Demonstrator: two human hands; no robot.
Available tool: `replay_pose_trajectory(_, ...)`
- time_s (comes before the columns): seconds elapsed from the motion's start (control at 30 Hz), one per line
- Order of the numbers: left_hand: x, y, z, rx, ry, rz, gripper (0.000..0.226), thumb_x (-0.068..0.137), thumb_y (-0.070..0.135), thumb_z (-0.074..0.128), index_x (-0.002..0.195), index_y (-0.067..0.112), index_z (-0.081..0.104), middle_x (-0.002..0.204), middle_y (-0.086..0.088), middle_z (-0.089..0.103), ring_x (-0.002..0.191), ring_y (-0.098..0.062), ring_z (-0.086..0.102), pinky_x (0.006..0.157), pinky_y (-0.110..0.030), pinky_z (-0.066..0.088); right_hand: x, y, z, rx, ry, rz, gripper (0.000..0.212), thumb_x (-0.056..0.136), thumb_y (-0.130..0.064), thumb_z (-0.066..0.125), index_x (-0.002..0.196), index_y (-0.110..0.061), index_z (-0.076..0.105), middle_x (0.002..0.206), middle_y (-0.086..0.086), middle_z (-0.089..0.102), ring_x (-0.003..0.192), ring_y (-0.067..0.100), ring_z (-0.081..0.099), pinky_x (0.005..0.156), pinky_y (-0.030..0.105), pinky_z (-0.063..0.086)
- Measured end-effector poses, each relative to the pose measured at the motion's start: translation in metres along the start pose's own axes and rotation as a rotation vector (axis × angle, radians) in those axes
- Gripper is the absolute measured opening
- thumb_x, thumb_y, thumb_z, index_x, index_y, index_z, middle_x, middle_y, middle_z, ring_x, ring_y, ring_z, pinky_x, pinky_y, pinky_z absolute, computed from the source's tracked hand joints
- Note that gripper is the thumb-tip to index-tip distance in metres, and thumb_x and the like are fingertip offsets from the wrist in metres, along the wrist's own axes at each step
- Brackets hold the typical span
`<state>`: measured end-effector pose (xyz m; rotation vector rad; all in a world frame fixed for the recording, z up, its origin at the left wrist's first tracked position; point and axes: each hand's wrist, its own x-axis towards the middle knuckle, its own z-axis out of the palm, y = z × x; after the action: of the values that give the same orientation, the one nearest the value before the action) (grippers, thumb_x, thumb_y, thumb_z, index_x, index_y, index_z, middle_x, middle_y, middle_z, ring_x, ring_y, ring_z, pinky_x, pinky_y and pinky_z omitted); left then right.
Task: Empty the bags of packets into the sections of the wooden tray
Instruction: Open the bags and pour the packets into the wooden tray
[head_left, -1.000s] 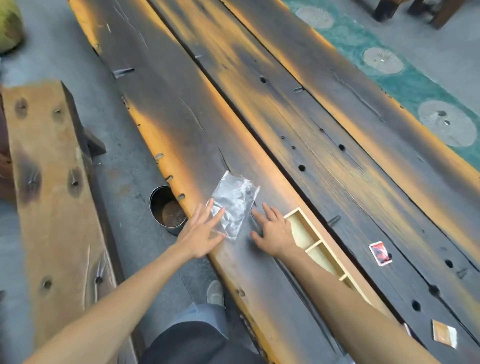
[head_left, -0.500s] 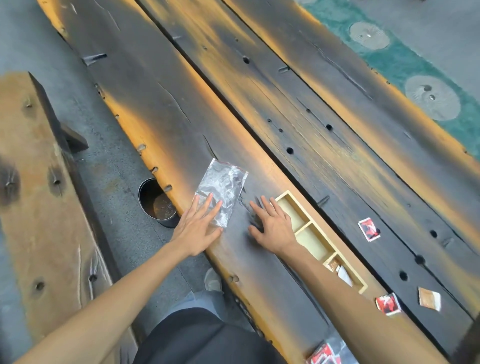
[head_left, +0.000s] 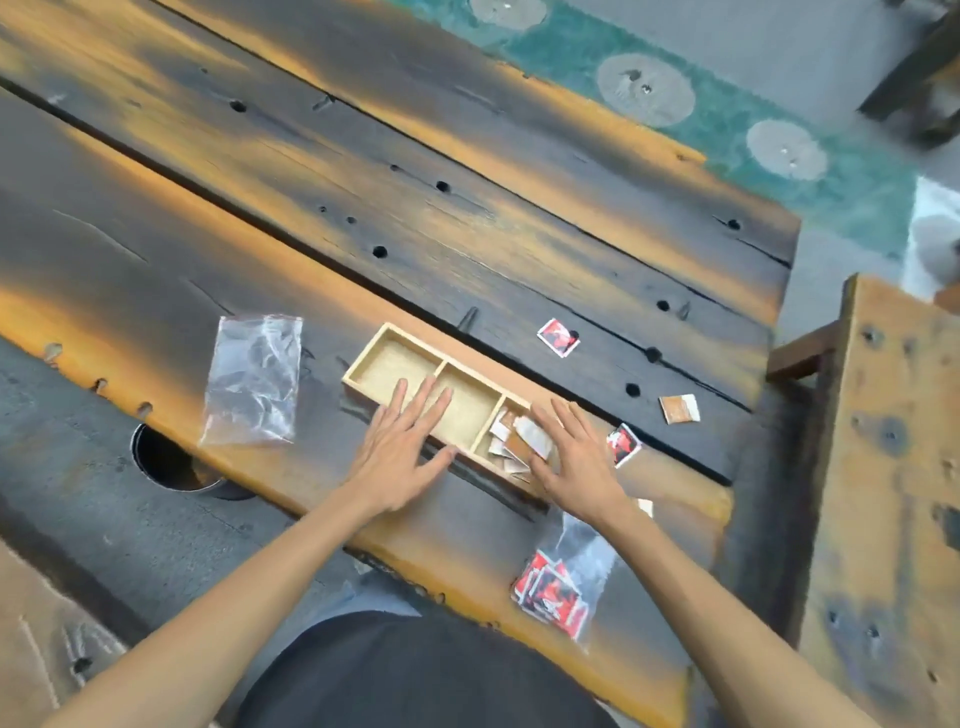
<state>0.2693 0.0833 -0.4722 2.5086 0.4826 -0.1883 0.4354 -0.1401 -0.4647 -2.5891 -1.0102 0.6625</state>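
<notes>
A pale wooden tray (head_left: 385, 333) with three sections lies on the dark plank table. Its right section holds several brown-and-white packets (head_left: 511, 441); the other two sections look bare. My left hand (head_left: 402, 447) lies flat with straight fingers over the tray's near edge and middle section. My right hand (head_left: 579, 457) lies flat at the tray's right end, fingers straight, beside the packets. An empty clear bag (head_left: 254, 379) lies left of the tray. A clear bag of red packets (head_left: 558, 587) lies near the table's front edge under my right forearm.
Loose packets lie on the table right of the tray: two red ones (head_left: 558, 338) (head_left: 623, 444) and a brown one (head_left: 679, 409). A dark round can (head_left: 166, 462) stands on the floor left of the table edge. A wooden bench (head_left: 893, 467) stands at the right.
Both hands moved right: the left hand left the empty bag and now lies over the tray, the right hand moved to the tray's right end. The view swung right, showing the bag of red packets.
</notes>
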Motion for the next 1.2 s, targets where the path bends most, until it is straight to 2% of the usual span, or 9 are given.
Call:
replay_pose_trajectory(0.17,0.014,0.073,0.036,-0.001,-0.064,0.099,0.071,0.100,0.060,0.036,0.158,0.045,-0.001,0.169,0.013,-0.012,0.154,-0.021,-0.019,0.123,-0.047,-0.001,-0.046,0.061,-0.014,0.060,0.005,0.148,0.066,0.098,-0.044,0.054,0.158,-0.033,0.030,0.168,-0.001,0.024,0.157,0.022,0.011,0.120,0.053,0.024)
replay_pose_trajectory(0.3,0.020,0.119,0.065,0.059,-0.156,0.174,0.072,0.100,0.057,0.035,0.159,0.040,-0.001,0.169,0.011,-0.008,0.154,-0.020,-0.018,0.124,-0.049,0.001,-0.070,0.105,-0.008,0.160,-0.027,0.222,0.061,0.095,-0.036,0.057,0.153,-0.023,0.042,0.156,0.004,0.048,0.146,0.025,0.039,0.119,0.044,0.032)
replay_pose_trajectory(0.4,0.024,0.146,0.086,0.144,-0.226,0.219,0.074,0.100,0.046,0.040,0.160,0.036,-0.002,0.170,0.008,-0.004,0.153,-0.017,-0.016,0.125,-0.048,-0.001,-0.083,0.125,0.001,0.240,-0.096,0.326,0.050,0.095,-0.029,0.059,0.143,-0.016,0.054,0.140,0.008,0.063,0.131,0.028,0.056,0.107,0.040,0.045)
replay_pose_trajectory(0.63,0.029,0.180,0.120,0.215,-0.407,0.179,0.070,0.101,0.035,0.042,0.162,0.027,0.010,0.171,0.002,0.007,0.157,-0.021,-0.001,0.126,-0.047,0.002,-0.092,0.139,0.021,0.412,-0.098,0.377,0.036,0.096,-0.021,0.064,0.131,-0.012,0.064,0.126,0.005,0.072,0.115,0.023,0.067,0.098,0.027,0.047)
replay_pose_trajectory(0.83,0.027,0.195,0.114,0.284,-0.331,0.180,0.052,0.103,0.029,0.044,0.154,0.028,0.035,0.161,0.007,0.038,0.155,-0.019,0.018,0.124,-0.057,0.008,-0.100,0.135,0.014,0.497,-0.038,0.299,0.012,0.096,-0.026,0.066,0.102,-0.021,0.076,0.092,-0.001,0.078,0.088,0.017,0.071,0.086,0.039,0.057)
replay_pose_trajectory(0.9,0.028,0.199,0.104,0.294,-0.308,0.172,0.043,0.103,0.030,0.046,0.145,0.031,0.048,0.147,0.008,0.053,0.145,-0.018,0.039,0.122,-0.058,0.015,-0.105,0.129,0.005,0.509,-0.029,0.251,0.013,0.097,-0.031,0.065,0.103,-0.025,0.076,0.090,-0.007,0.077,0.085,0.009,0.070,0.082,0.034,0.057)
replay_pose_trajectory(1.0,0.030,0.203,0.086,0.319,-0.301,0.187,0.032,0.102,0.035,0.048,0.131,0.035,0.062,0.129,0.007,0.066,0.125,-0.019,0.058,0.115,-0.055,0.031,-0.114,0.120,-0.009,0.500,-0.041,0.170,0.016,0.099,-0.033,0.063,0.106,-0.025,0.076,0.089,-0.016,0.071,0.078,-0.008,0.063,0.068,0.010,0.045)
replay_pose_trajectory(1.1,0.027,0.205,0.066,0.238,-0.291,0.235,0.025,0.099,0.038,0.054,0.115,0.030,0.072,0.113,0.006,0.073,0.106,-0.018,0.066,0.095,-0.042,0.050,-0.120,0.113,-0.021,0.530,-0.024,0.110,0.017,0.099,-0.033,0.064,0.104,-0.023,0.077,0.090,-0.013,0.073,0.078,-0.012,0.060,0.068,0.008,0.043)
replay_pose_trajectory(1.2,0.017,0.208,0.050,0.098,-0.292,0.244,0.023,0.097,0.039,0.058,0.106,0.028,0.076,0.095,0.010,0.074,0.085,-0.011,0.064,0.074,-0.033,0.051,-0.124,0.109,-0.032,0.542,-0.020,0.051,0.019,0.098,-0.034,0.065,0.104,-0.021,0.078,0.094,-0.010,0.075,0.082,-0.006,0.061,0.072,0.010,0.044)
